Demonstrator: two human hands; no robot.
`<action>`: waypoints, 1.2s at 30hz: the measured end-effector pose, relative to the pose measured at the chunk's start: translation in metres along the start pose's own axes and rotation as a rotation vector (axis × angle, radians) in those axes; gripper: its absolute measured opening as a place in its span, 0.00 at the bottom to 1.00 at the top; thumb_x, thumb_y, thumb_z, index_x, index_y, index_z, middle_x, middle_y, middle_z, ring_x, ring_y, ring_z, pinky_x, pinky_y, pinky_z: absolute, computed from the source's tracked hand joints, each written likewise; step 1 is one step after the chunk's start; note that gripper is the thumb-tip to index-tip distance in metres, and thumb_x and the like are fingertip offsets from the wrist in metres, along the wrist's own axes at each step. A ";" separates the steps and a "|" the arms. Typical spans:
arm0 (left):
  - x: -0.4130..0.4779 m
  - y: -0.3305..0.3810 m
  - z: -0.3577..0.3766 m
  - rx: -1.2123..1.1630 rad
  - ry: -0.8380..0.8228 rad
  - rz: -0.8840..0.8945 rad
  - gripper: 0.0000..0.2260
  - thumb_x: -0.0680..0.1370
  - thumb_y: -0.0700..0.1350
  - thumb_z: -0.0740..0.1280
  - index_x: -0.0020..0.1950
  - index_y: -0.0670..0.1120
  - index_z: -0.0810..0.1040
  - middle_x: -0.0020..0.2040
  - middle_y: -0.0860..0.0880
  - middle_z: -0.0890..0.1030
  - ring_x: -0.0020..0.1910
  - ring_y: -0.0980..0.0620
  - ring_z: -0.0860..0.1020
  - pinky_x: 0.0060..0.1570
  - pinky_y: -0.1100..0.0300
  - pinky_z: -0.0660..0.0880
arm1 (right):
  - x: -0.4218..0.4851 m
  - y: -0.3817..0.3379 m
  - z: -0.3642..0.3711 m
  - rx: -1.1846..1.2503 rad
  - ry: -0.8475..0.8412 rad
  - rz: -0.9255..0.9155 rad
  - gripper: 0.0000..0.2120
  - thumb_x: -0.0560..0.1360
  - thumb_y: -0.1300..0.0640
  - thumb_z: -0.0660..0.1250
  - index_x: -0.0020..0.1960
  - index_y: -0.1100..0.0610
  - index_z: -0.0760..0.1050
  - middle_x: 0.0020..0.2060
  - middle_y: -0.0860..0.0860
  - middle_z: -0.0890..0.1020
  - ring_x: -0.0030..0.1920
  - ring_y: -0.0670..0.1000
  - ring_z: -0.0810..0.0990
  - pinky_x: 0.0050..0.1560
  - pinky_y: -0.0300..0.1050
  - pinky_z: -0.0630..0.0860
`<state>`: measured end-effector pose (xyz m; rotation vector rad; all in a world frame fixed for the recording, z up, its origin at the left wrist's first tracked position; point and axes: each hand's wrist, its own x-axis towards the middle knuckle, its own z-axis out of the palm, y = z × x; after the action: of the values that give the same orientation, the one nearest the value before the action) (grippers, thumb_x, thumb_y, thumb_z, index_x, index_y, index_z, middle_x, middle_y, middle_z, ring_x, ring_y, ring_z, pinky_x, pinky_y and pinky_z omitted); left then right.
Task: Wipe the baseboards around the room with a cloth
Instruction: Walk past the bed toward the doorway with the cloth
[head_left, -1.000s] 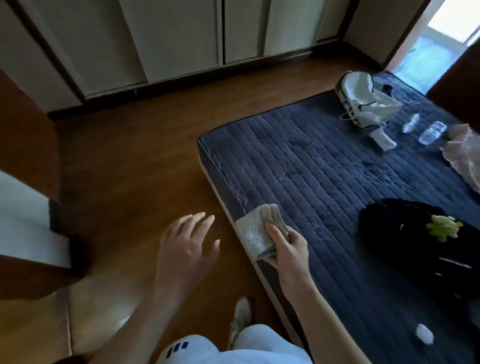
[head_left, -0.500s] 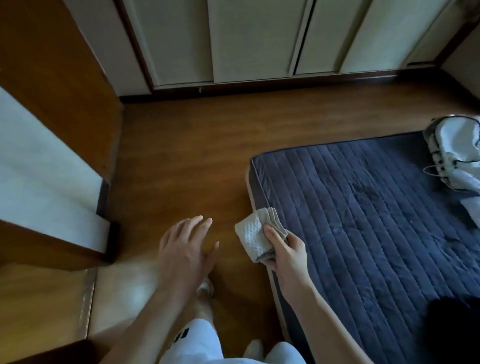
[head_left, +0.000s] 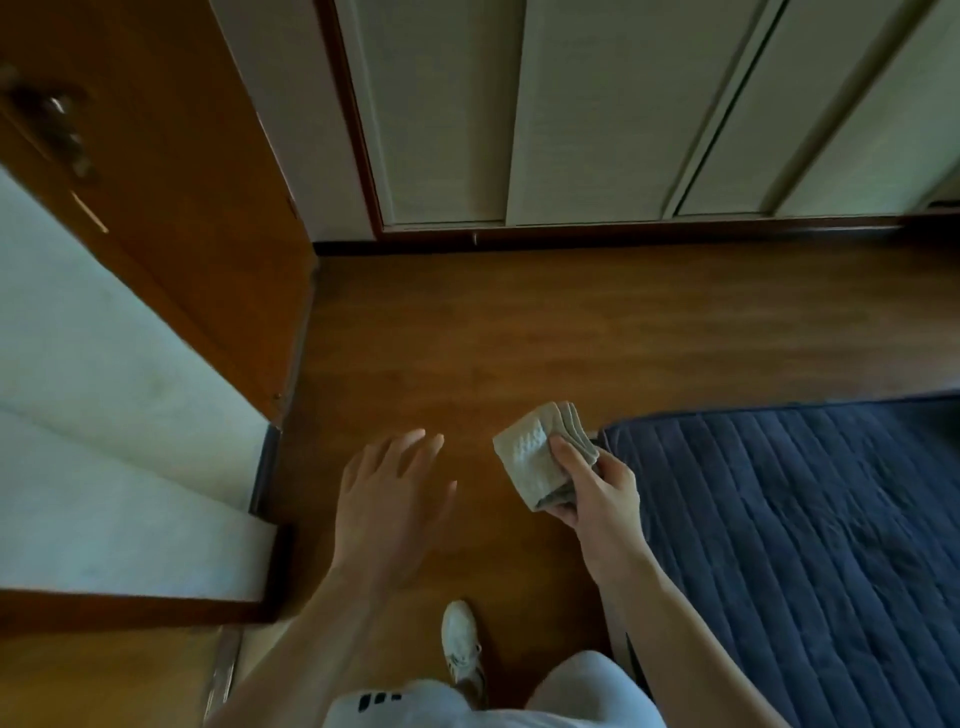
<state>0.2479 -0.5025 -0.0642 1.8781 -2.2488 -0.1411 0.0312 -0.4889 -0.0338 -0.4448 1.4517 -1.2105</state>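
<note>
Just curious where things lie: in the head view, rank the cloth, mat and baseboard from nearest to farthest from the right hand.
1. Cloth, pinched in the right hand.
2. Mat, just to its right.
3. Baseboard, far ahead under the closet doors.

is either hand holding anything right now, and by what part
The right hand grips the folded cloth at its lower right side, thumb across the top face, fingers curled beneath. The left hand holds nothing, fingers spread above the floor.
</note>
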 end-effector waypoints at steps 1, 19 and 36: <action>0.012 -0.007 0.000 -0.005 0.002 -0.015 0.23 0.78 0.61 0.63 0.71 0.54 0.72 0.70 0.51 0.76 0.70 0.46 0.72 0.66 0.44 0.71 | 0.010 -0.004 0.011 -0.001 -0.008 0.002 0.13 0.75 0.54 0.72 0.57 0.57 0.80 0.51 0.56 0.84 0.51 0.55 0.85 0.46 0.55 0.83; 0.265 -0.102 0.022 -0.033 0.090 -0.114 0.27 0.80 0.65 0.53 0.71 0.51 0.75 0.69 0.50 0.76 0.67 0.47 0.72 0.66 0.48 0.70 | 0.243 -0.100 0.171 -0.115 -0.204 -0.005 0.11 0.75 0.55 0.72 0.49 0.63 0.81 0.43 0.57 0.83 0.42 0.53 0.85 0.36 0.47 0.80; 0.431 -0.167 0.010 -0.001 0.150 -0.462 0.25 0.77 0.63 0.61 0.70 0.52 0.77 0.64 0.52 0.78 0.64 0.51 0.75 0.62 0.49 0.75 | 0.432 -0.187 0.330 -0.331 -0.481 0.079 0.09 0.73 0.53 0.74 0.46 0.60 0.81 0.41 0.57 0.86 0.42 0.55 0.86 0.42 0.57 0.83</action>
<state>0.3335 -0.9571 -0.0662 2.2906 -1.6889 -0.0678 0.1347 -1.0540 -0.0370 -0.8341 1.2323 -0.7310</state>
